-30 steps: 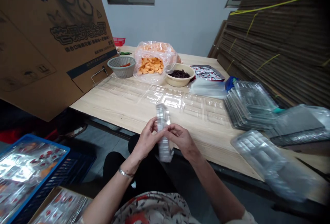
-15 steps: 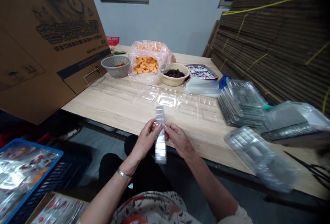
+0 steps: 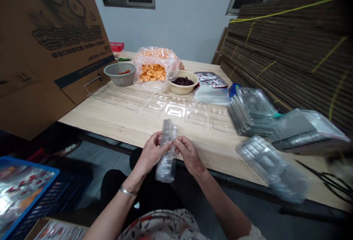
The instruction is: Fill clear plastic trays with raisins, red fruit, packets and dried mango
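Note:
In my left hand (image 3: 151, 153) is a small stack of clear plastic trays (image 3: 165, 168), held on edge over the table's front edge. My right hand (image 3: 189, 154) pinches the right side of the same trays, where a gap shows between layers. Motion blur hides how many trays there are. Beyond my hands, a row of clear compartment trays (image 3: 176, 108) lies flat on the wooden table (image 3: 116, 123). More clear trays (image 3: 268, 164) lie nested to my right, overhanging the front edge.
At the back stand a grey basket (image 3: 120, 74), a bag of orange pieces (image 3: 152, 73) and a cream bowl of dark pieces (image 3: 183, 84). Stacked trays (image 3: 249, 111) and scissors (image 3: 324, 177) are right. A large carton (image 3: 55, 67) and blue crate (image 3: 51, 176) are left.
The trays in my hands have turned from a narrow edge-on strip to a wider one, with a split between layers. The whole view has shifted slightly.

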Demonstrator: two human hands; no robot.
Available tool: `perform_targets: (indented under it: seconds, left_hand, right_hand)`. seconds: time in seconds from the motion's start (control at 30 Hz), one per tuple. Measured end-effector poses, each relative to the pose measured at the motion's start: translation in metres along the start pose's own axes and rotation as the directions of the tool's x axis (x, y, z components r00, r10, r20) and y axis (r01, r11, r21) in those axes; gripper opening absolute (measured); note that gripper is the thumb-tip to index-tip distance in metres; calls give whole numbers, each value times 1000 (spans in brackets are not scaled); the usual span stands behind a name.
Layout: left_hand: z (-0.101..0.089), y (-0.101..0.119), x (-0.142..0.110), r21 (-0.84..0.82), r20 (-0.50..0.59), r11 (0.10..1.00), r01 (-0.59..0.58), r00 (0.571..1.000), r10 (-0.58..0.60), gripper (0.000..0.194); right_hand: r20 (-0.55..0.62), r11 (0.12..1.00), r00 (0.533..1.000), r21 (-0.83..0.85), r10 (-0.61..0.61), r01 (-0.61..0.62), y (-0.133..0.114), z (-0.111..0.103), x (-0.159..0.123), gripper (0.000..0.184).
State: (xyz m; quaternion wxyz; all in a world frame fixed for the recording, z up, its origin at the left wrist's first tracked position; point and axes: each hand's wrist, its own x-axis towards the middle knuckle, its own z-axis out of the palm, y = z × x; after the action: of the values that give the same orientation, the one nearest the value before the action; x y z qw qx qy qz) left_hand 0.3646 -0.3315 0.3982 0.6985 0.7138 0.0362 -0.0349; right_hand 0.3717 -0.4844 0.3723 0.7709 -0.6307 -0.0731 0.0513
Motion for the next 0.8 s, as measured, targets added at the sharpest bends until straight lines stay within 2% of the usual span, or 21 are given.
perform_targets:
  seconds: [0.13, 0.3, 0.37, 0.4, 0.47, 0.53, 0.6, 0.63, 0.7, 0.8]
  left_hand:
    - [-12, 6, 1, -83, -24, 996, 40, 999, -42, 62]
    - [-30, 14, 3, -138, -92, 987, 84, 991, -98, 65]
    - [-36, 14, 2, -133, -120, 987, 89, 987, -105, 64]
    - [-39, 14, 2, -124, -129, 988, 91, 986, -107, 64]
    - [-42, 13, 1, -109, -132, 989, 102, 984, -116, 64]
    - [-41, 11, -1, -100, -125, 988, 118, 984, -130, 66]
    - [-37, 11, -1, -93, -117, 988, 125, 984, -135, 67]
    - [-35, 12, -1, -90, -112, 988, 124, 985, -133, 67]
    - [-29, 13, -2, -90, -96, 989, 118, 987, -126, 67]
    - [-25, 15, -2, -85, -62, 989, 121, 990, -126, 67]
  right_hand:
    - [-27, 998, 1000, 55, 7, -5, -10, -34, -4, 23]
    - [-125, 992, 985, -1, 122, -123, -5, -107, -11, 31]
    - [-186, 974, 970, -137, 154, -181, 1, -136, -19, 37]
    - [-234, 945, 961, -255, 144, -204, 3, -148, -24, 40]
    - [-331, 810, 943, -547, 20, -209, 6, -164, -32, 45]
    - [-320, 606, 924, -784, -209, -135, 8, -163, -37, 47]
    - [-180, 424, 918, -906, -354, -14, 11, -145, -39, 49]
    - [-92, 350, 928, -936, -361, 44, 13, -132, -38, 53]
    - [52, 226, 957, -967, -287, 121, 19, -104, -36, 61]
    - [150, 136, 978, -976, -143, 170, 26, -83, -38, 65]
